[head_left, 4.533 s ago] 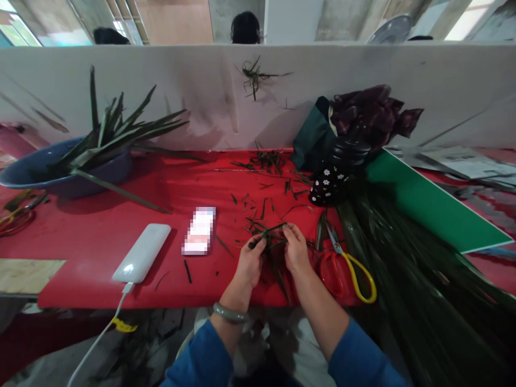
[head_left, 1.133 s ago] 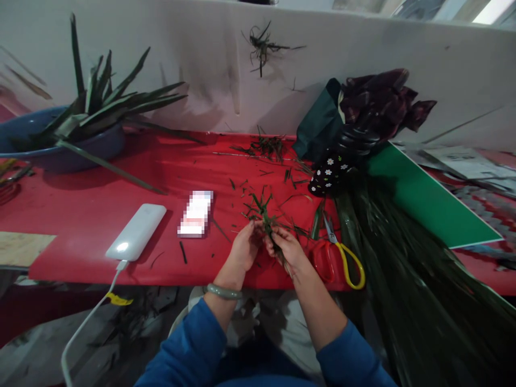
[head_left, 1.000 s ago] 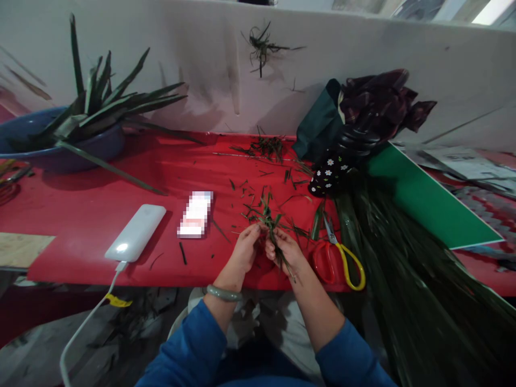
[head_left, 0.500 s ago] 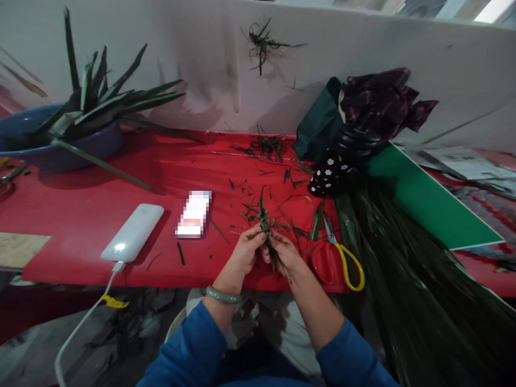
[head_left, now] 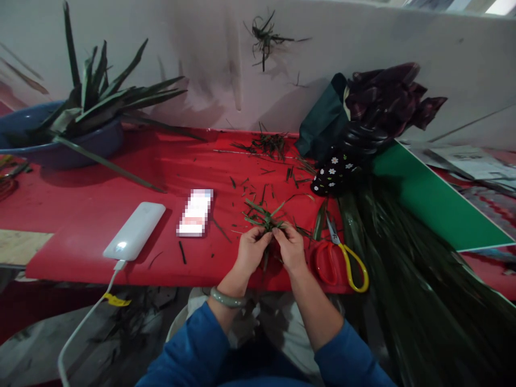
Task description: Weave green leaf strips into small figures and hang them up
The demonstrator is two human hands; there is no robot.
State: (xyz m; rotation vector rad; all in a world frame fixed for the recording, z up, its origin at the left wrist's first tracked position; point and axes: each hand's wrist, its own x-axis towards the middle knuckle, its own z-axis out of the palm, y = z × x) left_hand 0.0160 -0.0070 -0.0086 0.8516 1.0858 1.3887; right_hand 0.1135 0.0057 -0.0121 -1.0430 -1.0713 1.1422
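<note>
Both hands meet over the near edge of the red table (head_left: 100,215). My left hand (head_left: 250,251) and my right hand (head_left: 291,249) pinch a small bundle of narrow green leaf strips (head_left: 264,217), whose loose ends stick out beyond the fingertips. Other strip ends hang down between the palms. A green bangle (head_left: 226,297) circles my left wrist. Scissors (head_left: 342,258) with one red and one yellow handle lie just right of my right hand.
Cut leaf scraps (head_left: 266,144) litter the table's middle. A white power bank (head_left: 134,231) with a cable and a phone (head_left: 194,213) lie left. A blue basin (head_left: 52,153) holds long leaves. Long dark leaves (head_left: 407,279), a green board (head_left: 435,204) and a dark cloth bundle (head_left: 382,107) fill the right.
The hands have turned the leaf bundle, so its loose ends now fan out to the upper left instead of standing upright. The camera has shifted slightly.
</note>
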